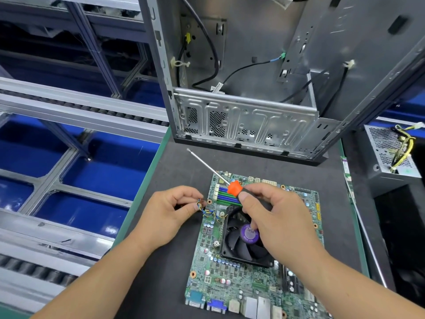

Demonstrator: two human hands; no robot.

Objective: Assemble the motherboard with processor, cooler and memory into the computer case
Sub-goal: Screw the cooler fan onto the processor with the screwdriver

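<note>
A green motherboard (220,275) lies flat on the dark mat, with a black cooler fan (241,247) mounted on it and blue and green memory slots (224,195) above the fan. My left hand (170,212) pinches the fan's thin coloured cable (208,211) at the board's left edge. My right hand (278,217) grips a screwdriver (234,187) with an orange and black handle, and its shaft points up and left away from the board. The open grey computer case (253,72) stands upright behind the board.
Loose black cables (213,54) hang inside the case. A grey power supply (391,153) with yellow wires sits at the right. Roller conveyor rails (80,107) and blue bins (96,176) lie beyond the mat's green left edge. A thin rod (368,240) lies along the right side.
</note>
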